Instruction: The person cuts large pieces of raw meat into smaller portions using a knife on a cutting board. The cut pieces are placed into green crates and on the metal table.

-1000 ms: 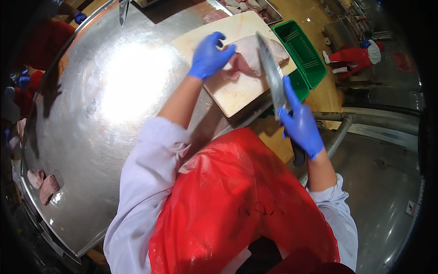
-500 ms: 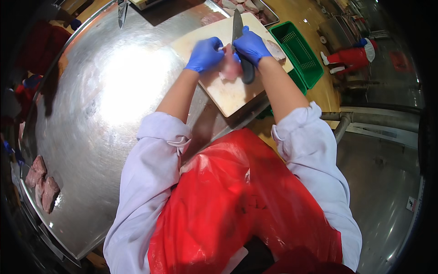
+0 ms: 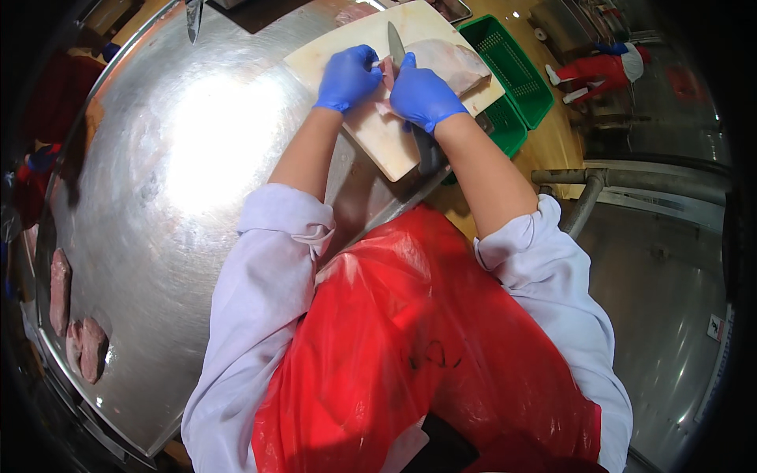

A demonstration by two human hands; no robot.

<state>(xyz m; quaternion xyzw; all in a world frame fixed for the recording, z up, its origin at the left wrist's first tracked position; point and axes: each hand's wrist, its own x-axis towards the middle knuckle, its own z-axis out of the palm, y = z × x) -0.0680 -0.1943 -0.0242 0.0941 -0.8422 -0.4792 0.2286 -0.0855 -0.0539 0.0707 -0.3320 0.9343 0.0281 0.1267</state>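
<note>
Your left hand [image 3: 348, 77] pinches the meat [image 3: 451, 65] on the board [image 3: 394, 160]; your right hand [image 3: 426, 96] grips the knife [image 3: 395, 41]. The meat looks soft and slippery, best held by its loose edge, clear of the knife.

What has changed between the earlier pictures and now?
The right hand, holding the knife, moved left and forward beside the left hand. At the left edge of the table, one meat piece now lies apart from the others. The left hand stayed at the large piece on the cutting board.
</note>
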